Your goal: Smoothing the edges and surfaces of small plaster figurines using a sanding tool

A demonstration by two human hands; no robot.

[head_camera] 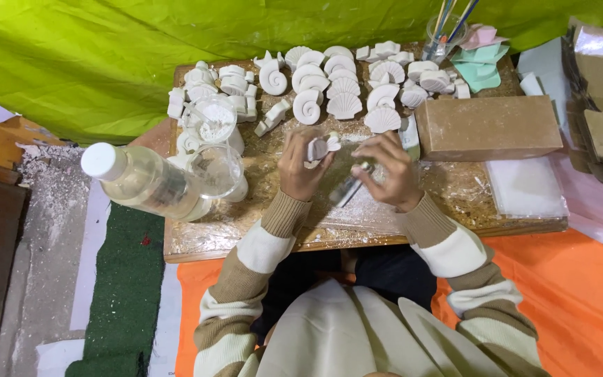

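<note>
Plaster shell (317, 148) clamped in my left hand (301, 167); right hand (389, 171) grips a small tool (349, 187). Rows of finished shells (343, 87) fill the desk (455, 192); this one unfinished, I judge.

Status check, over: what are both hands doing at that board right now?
Left hand grips a small white plaster piece. Right hand holds a slim tool beside it. Plaster shells crowd the wooden board behind; nothing between the hands.

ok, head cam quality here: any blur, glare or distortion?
Head view: light is soft and even with faint shadows; the plastic bottle looms large and slightly soft near the lens; the left hand and right hand are mildly blurred; small glare on the foil-faced sheets.
</note>
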